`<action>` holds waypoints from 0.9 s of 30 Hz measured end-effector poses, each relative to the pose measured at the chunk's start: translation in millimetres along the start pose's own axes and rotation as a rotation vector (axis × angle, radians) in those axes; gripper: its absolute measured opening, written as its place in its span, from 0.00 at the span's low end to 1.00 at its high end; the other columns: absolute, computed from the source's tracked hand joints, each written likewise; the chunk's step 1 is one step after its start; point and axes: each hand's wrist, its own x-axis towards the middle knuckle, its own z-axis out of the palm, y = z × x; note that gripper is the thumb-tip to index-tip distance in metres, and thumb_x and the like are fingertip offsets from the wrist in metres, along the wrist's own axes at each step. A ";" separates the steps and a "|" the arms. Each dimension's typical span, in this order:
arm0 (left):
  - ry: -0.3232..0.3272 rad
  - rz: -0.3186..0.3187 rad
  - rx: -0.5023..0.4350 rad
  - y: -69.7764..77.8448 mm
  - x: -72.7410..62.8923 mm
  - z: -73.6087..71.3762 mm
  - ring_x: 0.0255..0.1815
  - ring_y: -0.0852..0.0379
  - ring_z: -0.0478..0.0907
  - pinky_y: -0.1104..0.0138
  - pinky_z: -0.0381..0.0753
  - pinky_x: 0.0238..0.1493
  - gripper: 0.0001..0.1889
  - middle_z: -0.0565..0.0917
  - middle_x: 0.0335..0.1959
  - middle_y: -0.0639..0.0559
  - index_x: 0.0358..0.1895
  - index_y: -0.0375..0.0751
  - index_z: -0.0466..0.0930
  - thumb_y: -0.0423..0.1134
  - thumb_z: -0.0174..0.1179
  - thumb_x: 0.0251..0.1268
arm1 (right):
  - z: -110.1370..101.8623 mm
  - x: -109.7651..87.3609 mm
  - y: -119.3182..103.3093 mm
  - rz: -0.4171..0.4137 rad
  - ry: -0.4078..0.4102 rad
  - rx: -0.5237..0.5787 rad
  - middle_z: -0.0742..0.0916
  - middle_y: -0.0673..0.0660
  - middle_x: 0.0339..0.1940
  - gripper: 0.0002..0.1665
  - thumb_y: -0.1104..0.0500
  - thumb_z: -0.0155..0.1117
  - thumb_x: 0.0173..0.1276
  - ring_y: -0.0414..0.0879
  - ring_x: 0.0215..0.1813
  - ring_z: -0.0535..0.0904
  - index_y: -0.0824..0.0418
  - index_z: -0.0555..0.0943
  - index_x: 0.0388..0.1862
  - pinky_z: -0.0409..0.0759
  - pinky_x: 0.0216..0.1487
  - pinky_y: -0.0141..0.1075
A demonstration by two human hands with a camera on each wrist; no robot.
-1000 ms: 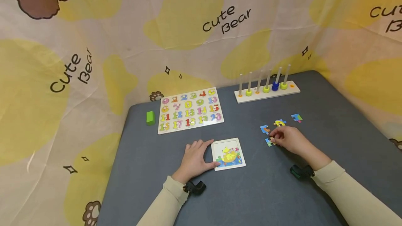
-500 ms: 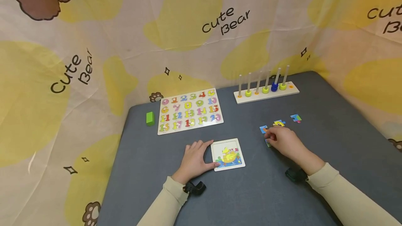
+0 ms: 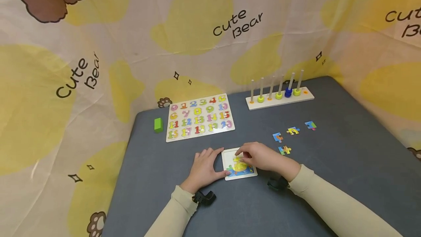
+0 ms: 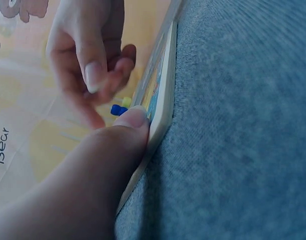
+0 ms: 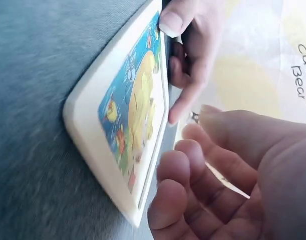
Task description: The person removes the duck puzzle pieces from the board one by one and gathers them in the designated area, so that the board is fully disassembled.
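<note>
A small white-framed jigsaw board with a yellow duck picture lies flat on the dark table. My left hand holds it at its left side, thumb over the near corner and index finger at the far corner. Over the board's right part hovers my right hand, fingers loosely curled toward the picture. In the right wrist view, the thumb and fingers of the right hand stand apart with nothing between them. The board's white upper area shows bare backing.
Several loose jigsaw pieces lie to the right, among them a yellow-and-blue piece and a green-and-yellow piece. Behind are a number board, a green block and a peg stand with rings. A printed cloth hangs behind.
My right hand has moved left from the loose pieces to above the jigsaw board. The loose pieces it covered are visible again on the table. My left hand keeps its hold.
</note>
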 end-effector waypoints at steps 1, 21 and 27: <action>-0.001 0.002 0.000 0.8 0.0 0.2 0.45 0.56 0.71 0.59 0.62 0.45 0.48 0.77 0.48 0.54 0.77 0.51 0.71 0.73 0.68 0.58 | 2.0 2.0 -0.7 0.012 -0.013 0.001 0.77 0.44 0.28 0.15 0.61 0.72 0.72 0.38 0.29 0.70 0.60 0.88 0.56 0.71 0.34 0.35; -0.016 0.010 0.007 2.1 -1.6 -1.7 0.46 0.56 0.70 0.60 0.62 0.46 0.47 0.77 0.48 0.54 0.77 0.50 0.72 0.73 0.68 0.58 | 25.9 3.4 -2.4 0.172 0.073 0.115 0.75 0.47 0.21 0.16 0.65 0.76 0.67 0.40 0.24 0.68 0.63 0.89 0.54 0.65 0.28 0.33; -0.003 0.001 0.005 0.1 -1.7 -0.2 0.45 0.57 0.69 0.60 0.61 0.45 0.48 0.77 0.47 0.55 0.77 0.51 0.72 0.73 0.68 0.58 | 24.3 6.7 1.2 0.098 0.078 0.092 0.75 0.48 0.28 0.14 0.65 0.77 0.66 0.40 0.29 0.69 0.63 0.88 0.50 0.69 0.33 0.35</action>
